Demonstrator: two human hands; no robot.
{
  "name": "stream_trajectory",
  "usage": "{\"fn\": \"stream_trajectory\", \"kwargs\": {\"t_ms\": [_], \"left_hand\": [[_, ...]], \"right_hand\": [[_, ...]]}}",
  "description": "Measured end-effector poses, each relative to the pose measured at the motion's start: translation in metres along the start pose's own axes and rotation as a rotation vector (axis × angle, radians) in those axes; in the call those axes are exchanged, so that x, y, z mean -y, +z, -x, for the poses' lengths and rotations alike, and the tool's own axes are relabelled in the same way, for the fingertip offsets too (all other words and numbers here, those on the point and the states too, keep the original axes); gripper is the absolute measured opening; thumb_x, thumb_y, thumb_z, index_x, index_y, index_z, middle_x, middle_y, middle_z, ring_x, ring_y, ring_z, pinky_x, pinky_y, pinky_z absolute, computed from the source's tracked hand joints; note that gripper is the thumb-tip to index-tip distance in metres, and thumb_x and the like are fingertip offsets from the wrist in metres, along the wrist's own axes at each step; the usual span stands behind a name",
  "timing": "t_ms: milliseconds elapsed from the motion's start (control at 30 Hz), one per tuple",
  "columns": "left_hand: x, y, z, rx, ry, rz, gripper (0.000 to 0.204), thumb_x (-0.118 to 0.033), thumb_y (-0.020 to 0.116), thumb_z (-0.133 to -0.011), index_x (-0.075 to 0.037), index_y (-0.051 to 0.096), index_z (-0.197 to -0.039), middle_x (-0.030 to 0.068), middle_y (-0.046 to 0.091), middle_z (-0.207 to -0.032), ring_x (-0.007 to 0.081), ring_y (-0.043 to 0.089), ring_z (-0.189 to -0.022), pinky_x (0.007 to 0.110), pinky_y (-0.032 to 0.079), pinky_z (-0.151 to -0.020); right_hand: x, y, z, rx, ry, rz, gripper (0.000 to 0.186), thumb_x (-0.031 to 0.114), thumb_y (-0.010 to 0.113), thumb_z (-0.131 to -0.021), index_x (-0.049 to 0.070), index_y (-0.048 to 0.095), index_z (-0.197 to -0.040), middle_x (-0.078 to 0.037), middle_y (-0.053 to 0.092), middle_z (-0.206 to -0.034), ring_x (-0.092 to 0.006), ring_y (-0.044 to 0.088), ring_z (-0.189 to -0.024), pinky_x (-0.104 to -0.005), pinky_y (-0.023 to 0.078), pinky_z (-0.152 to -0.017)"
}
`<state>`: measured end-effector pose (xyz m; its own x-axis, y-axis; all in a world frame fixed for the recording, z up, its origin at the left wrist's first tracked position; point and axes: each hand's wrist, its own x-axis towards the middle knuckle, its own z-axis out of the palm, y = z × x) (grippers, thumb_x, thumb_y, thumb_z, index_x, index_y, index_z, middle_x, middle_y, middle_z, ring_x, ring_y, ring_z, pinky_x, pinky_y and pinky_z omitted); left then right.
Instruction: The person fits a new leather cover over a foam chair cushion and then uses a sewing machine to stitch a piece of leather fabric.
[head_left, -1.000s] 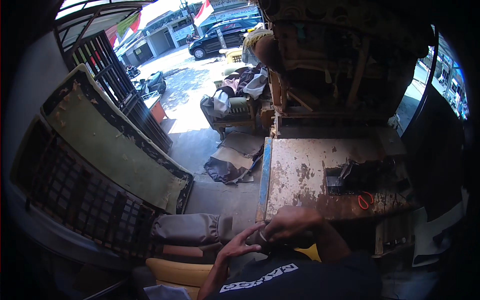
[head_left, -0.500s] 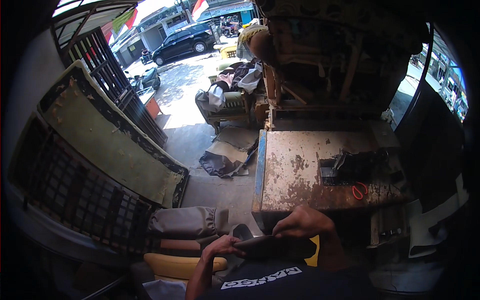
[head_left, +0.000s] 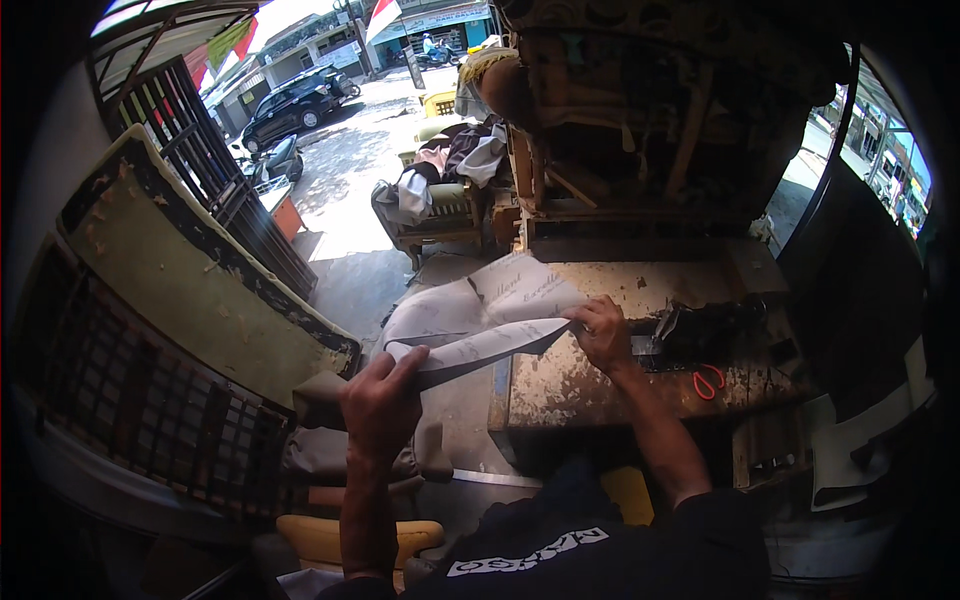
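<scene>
A sheet of upholstery material [head_left: 445, 310], with a white printed back and a dark grey face, is stretched between my two hands in front of me. Its near edge is folded over, so a dark strip shows below the white. My left hand [head_left: 383, 402] grips the left end of the fold, thumb on top. At the right end, my right hand [head_left: 602, 335] pinches the sheet above the worktable [head_left: 545, 385]. The sheet hides the table's far left corner. Red-handled scissors [head_left: 708, 381] lie on the table, right of my right hand.
A dark shape [head_left: 725, 325], too shadowed to make out, sits on the table. A green padded panel [head_left: 190, 260] leans at left. Beyond stand a cloth-piled armchair [head_left: 440, 215] and stacked furniture frames [head_left: 620, 130]. A yellow cushion [head_left: 330, 535] is beside me at lower left.
Both hands have moved up and away from my body with the sheet. It is now spread with its white back showing, where before it was bunched near my lap.
</scene>
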<state>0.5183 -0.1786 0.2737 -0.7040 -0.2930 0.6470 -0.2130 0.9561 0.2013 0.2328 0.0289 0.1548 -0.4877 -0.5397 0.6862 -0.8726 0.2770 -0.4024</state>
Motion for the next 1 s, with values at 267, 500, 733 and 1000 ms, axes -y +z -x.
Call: {"fn": "stream_trajectory", "kwargs": {"t_ms": [267,500,733,1000], "left_hand": [[-0.06,0.239,0.013,0.629,-0.206,0.019,0.039,-0.017,0.06,-0.093,-0.021,0.067,-0.13,0.0143,0.073,-0.094,0.0385,0.072,-0.082,0.051,0.054,-0.067],[-0.105,0.398,0.07,1.042,-0.174,0.19,0.044,-0.034,0.062,-0.097,-0.024,0.062,-0.14,0.0213,0.072,-0.098,0.044,0.071,-0.086,0.054,0.054,-0.075],[-0.125,0.434,0.09,1.138,-0.063,0.251,0.053,-0.028,0.075,-0.088,-0.018,0.06,-0.138,0.0187,0.072,-0.09,0.0392,0.072,-0.082,0.05,0.054,-0.069],[-0.153,0.486,0.135,0.426,0.031,0.274,0.036,-0.018,0.07,-0.092,-0.015,0.073,-0.128,0.0169,0.073,-0.091,0.035,0.071,-0.073,0.045,0.053,-0.064]], "right_hand": [[-0.202,0.104,0.028,0.048,0.106,0.203,0.035,0.0,0.055,-0.084,0.002,0.072,-0.114,-0.024,0.067,-0.124,-0.042,0.061,-0.12,-0.0464,0.05,-0.103],[-0.242,0.094,0.168,0.239,0.415,-0.065,0.043,0.0,0.06,-0.086,-0.004,0.063,-0.128,-0.027,0.062,-0.132,-0.0423,0.059,-0.124,-0.0457,0.047,-0.109],[-0.237,-0.006,0.213,0.389,0.517,-0.233,0.035,0.007,0.068,-0.089,0.002,0.069,-0.123,-0.019,0.073,-0.109,-0.0349,0.072,-0.099,-0.0412,0.058,-0.086],[-0.29,-0.164,0.261,-0.381,0.626,0.254,0.021,0.005,0.068,-0.095,0.001,0.073,-0.115,-0.016,0.077,-0.098,-0.0213,0.076,-0.082,-0.0301,0.059,-0.07]]}}
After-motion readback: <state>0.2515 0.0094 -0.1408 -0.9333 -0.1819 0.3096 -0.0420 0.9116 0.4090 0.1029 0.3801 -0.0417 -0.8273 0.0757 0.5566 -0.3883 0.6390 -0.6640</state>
